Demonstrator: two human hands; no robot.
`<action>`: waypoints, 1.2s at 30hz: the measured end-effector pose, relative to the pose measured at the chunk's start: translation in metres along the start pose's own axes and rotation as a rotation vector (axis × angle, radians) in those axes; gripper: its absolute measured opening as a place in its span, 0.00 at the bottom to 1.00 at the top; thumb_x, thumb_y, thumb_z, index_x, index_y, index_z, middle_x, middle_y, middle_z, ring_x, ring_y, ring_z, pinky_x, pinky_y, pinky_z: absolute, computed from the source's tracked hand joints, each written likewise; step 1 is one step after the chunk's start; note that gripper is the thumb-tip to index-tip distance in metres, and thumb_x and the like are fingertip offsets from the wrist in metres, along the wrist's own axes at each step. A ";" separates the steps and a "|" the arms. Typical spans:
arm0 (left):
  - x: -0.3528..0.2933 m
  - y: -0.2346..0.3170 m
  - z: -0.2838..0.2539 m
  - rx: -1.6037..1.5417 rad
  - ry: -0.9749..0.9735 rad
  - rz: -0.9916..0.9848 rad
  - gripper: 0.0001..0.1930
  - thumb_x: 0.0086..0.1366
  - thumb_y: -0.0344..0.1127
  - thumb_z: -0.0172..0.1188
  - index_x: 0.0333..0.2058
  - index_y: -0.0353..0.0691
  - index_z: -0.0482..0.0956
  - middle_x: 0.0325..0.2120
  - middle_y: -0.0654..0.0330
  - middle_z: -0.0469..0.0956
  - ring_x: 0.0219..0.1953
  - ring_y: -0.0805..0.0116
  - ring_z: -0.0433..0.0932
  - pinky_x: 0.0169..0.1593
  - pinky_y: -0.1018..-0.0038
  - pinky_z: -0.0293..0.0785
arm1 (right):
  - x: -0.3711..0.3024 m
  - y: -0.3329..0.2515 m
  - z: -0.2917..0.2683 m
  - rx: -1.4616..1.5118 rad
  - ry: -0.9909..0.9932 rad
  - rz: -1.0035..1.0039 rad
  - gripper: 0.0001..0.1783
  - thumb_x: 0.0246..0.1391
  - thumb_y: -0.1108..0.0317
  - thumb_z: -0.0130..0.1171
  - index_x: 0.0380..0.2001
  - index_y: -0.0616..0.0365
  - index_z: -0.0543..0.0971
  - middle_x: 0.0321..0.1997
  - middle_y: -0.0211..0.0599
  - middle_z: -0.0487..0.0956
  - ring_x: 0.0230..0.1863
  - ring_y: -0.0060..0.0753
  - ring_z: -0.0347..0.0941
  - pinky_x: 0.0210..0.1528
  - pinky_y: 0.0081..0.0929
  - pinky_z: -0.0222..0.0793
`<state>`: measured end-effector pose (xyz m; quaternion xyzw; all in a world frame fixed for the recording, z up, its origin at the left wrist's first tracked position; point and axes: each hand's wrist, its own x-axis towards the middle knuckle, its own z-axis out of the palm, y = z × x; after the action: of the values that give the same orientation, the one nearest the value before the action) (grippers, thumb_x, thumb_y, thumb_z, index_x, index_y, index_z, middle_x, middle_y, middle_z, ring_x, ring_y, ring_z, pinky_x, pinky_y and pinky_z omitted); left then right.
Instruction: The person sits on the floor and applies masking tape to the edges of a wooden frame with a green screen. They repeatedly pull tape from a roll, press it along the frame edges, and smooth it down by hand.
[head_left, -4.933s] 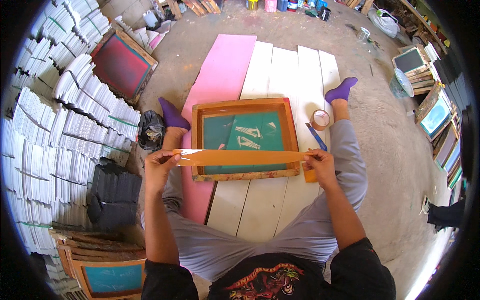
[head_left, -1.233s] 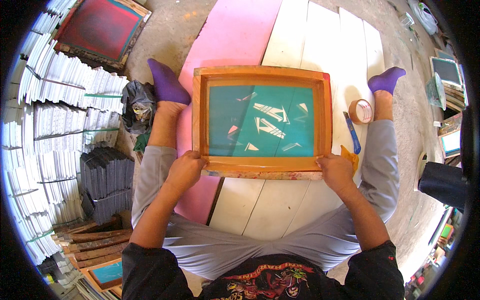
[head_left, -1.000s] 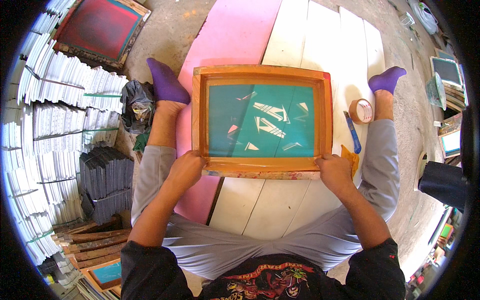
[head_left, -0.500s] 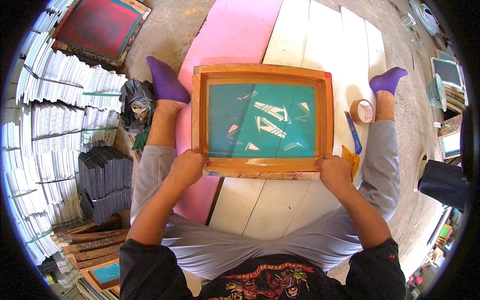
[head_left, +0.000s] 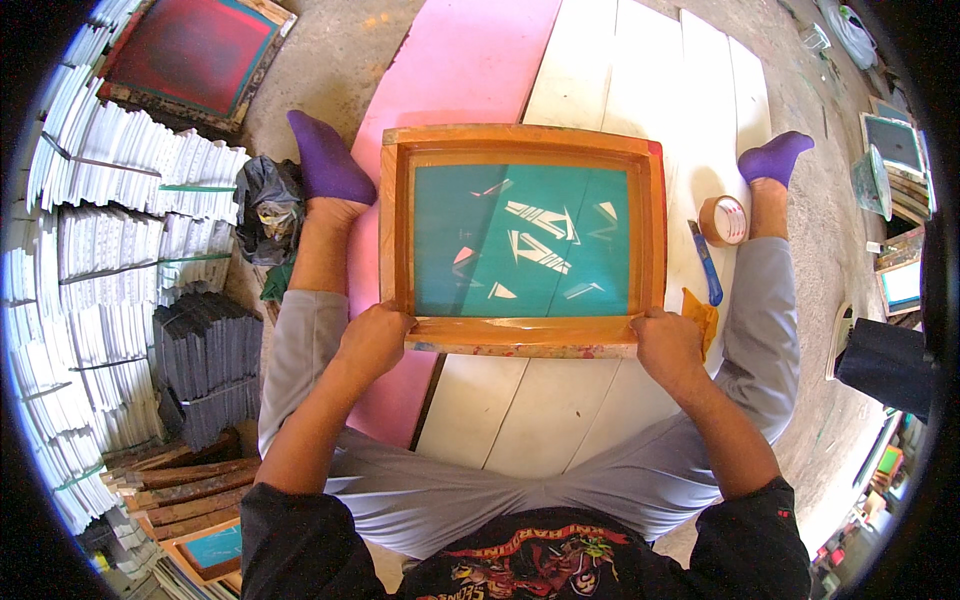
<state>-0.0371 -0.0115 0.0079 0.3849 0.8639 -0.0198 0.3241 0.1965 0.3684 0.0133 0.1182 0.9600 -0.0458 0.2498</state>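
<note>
Between my legs is a screen printing frame [head_left: 523,140], a wooden rectangle with brown tape along its inner edges. Its teal mesh shows clear angular shapes through which the pink and white boards appear. My left hand [head_left: 375,340] grips the near left corner of the frame, fingers closed over the wood. At the near right corner my right hand [head_left: 667,343] grips it the same way. The fingers under the frame are hidden. A blue utility knife [head_left: 706,265] and a roll of tape [head_left: 722,221] lie right of the frame, by a yellow piece [head_left: 701,318] near my right hand.
Beneath the frame are a pink board [head_left: 455,60] and white planks [head_left: 640,75]. Bundled stacks of white sheets [head_left: 110,240] and dark sheets [head_left: 205,355] stand at left, beside a black plastic bag [head_left: 270,205]. A red-and-teal screen [head_left: 190,55] lies far left. My legs flank the boards.
The whole view has shifted very slightly. Both hands keep their hold on the frame, which stays in nearly the same place.
</note>
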 end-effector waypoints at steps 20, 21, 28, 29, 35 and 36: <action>-0.004 0.020 -0.012 0.139 0.012 -0.028 0.12 0.58 0.25 0.59 0.39 0.41 0.87 0.38 0.47 0.81 0.40 0.51 0.84 0.42 0.59 0.84 | 0.003 -0.011 0.007 -0.065 -0.064 0.012 0.12 0.50 0.70 0.58 0.35 0.51 0.89 0.35 0.43 0.83 0.36 0.45 0.83 0.38 0.43 0.78; -0.004 0.020 -0.013 0.133 0.009 -0.033 0.12 0.58 0.25 0.59 0.39 0.41 0.87 0.38 0.47 0.81 0.40 0.51 0.84 0.42 0.59 0.84 | 0.004 -0.011 0.006 -0.066 -0.073 0.012 0.12 0.50 0.70 0.58 0.35 0.51 0.89 0.35 0.43 0.83 0.36 0.44 0.83 0.38 0.43 0.78; -0.004 0.017 -0.004 0.137 0.057 -0.026 0.09 0.56 0.26 0.61 0.34 0.39 0.87 0.37 0.47 0.81 0.39 0.51 0.84 0.41 0.60 0.84 | 0.007 -0.012 0.005 -0.068 -0.128 0.029 0.12 0.50 0.71 0.59 0.36 0.53 0.88 0.35 0.43 0.83 0.37 0.44 0.84 0.38 0.43 0.79; -0.004 0.018 -0.005 0.136 0.059 -0.028 0.08 0.55 0.26 0.61 0.33 0.39 0.87 0.37 0.47 0.81 0.39 0.51 0.84 0.41 0.60 0.84 | 0.007 -0.012 0.006 -0.072 -0.126 0.027 0.12 0.50 0.71 0.59 0.36 0.53 0.88 0.35 0.43 0.83 0.37 0.44 0.84 0.38 0.43 0.79; 0.001 0.022 -0.008 0.206 0.001 -0.046 0.05 0.55 0.27 0.62 0.30 0.37 0.87 0.36 0.48 0.81 0.38 0.51 0.85 0.38 0.58 0.84 | 0.008 -0.011 0.009 -0.078 -0.103 0.019 0.12 0.51 0.71 0.58 0.36 0.54 0.88 0.35 0.44 0.84 0.36 0.45 0.84 0.37 0.42 0.79; 0.001 0.021 -0.007 0.227 -0.005 -0.046 0.05 0.55 0.27 0.62 0.29 0.36 0.87 0.36 0.48 0.81 0.38 0.51 0.85 0.37 0.58 0.84 | 0.008 -0.012 0.008 -0.080 -0.112 0.020 0.12 0.51 0.71 0.58 0.36 0.54 0.88 0.35 0.44 0.84 0.36 0.45 0.84 0.37 0.42 0.79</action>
<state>-0.0268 0.0062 0.0175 0.3993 0.8638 -0.1258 0.2803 0.1902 0.3575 0.0031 0.1147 0.9443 -0.0117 0.3081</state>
